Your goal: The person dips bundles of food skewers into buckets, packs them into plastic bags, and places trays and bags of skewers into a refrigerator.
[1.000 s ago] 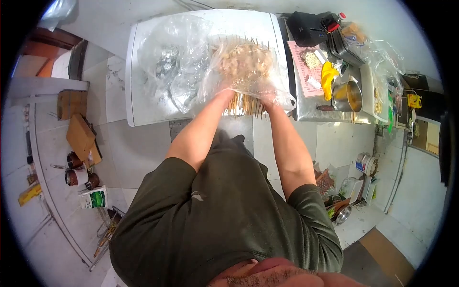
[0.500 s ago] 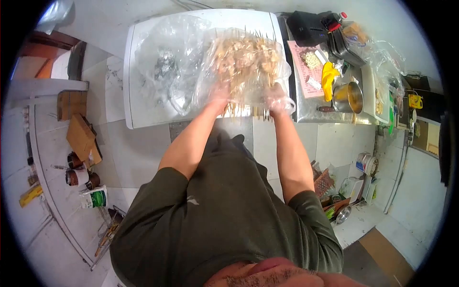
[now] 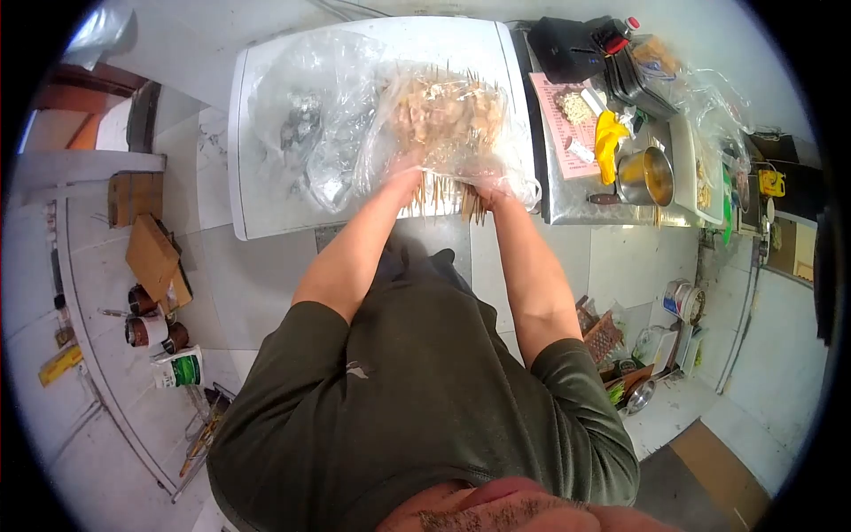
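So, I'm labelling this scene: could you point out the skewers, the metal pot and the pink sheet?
Skewers (image 3: 434, 195): head view, on the bare sticks at their near ends.
Metal pot (image 3: 631, 179): head view, on its outer side wall.
Pink sheet (image 3: 548, 111): head view, on its left part.

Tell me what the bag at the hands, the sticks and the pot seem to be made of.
Bag: thin, glossy clear plastic; it wrinkles and shows the food through. Sticks: probably bamboo or wood, pale tan, seemingly unpolished. Pot: likely smooth steel, judging by its silvery shine.
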`<state>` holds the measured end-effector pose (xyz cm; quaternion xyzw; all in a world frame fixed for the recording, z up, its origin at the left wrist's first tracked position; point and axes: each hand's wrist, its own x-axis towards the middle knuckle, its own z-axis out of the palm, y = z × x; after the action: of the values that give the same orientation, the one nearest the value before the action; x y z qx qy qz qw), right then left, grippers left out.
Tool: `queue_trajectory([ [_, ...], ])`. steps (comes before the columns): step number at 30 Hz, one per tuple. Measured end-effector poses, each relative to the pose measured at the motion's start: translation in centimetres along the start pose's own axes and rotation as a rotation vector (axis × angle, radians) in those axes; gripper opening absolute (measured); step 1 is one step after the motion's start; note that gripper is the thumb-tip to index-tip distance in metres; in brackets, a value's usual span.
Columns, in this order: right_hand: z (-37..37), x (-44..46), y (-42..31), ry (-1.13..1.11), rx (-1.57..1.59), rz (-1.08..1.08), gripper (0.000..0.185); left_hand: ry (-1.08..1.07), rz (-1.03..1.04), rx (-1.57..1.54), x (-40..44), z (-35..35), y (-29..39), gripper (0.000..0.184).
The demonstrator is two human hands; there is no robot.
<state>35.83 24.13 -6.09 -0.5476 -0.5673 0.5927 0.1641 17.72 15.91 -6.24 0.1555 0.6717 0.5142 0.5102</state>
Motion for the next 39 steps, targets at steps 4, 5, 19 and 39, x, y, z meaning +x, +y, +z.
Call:
queue_trajectory([
  [4, -2.6, -1.6, -3.9, -0.01, -0.356, 0.056, 0.016, -0.009, -0.128, 0.05, -4.6, 0.2, 7.0, 0.036],
  [5, -2.4, -1.6, -3.8, -0.036, -0.202, 0.101, 0.017, -0.052, -0.104, 0.085, -4.9, 0.1, 7.3, 0.036],
  [19, 3.6, -0.3, -5.9, 0.072, 0.449, 0.202, 0.062, -0.261, -0.14, 0.061, -2.0, -1.2, 2.1, 0.029],
  [39, 1.6, 0.4, -0.3, 0.399, -0.512, -0.142, 0.06, -0.149, -0.135, -0.175, -3.7, -3.5, 5.0, 0.056],
])
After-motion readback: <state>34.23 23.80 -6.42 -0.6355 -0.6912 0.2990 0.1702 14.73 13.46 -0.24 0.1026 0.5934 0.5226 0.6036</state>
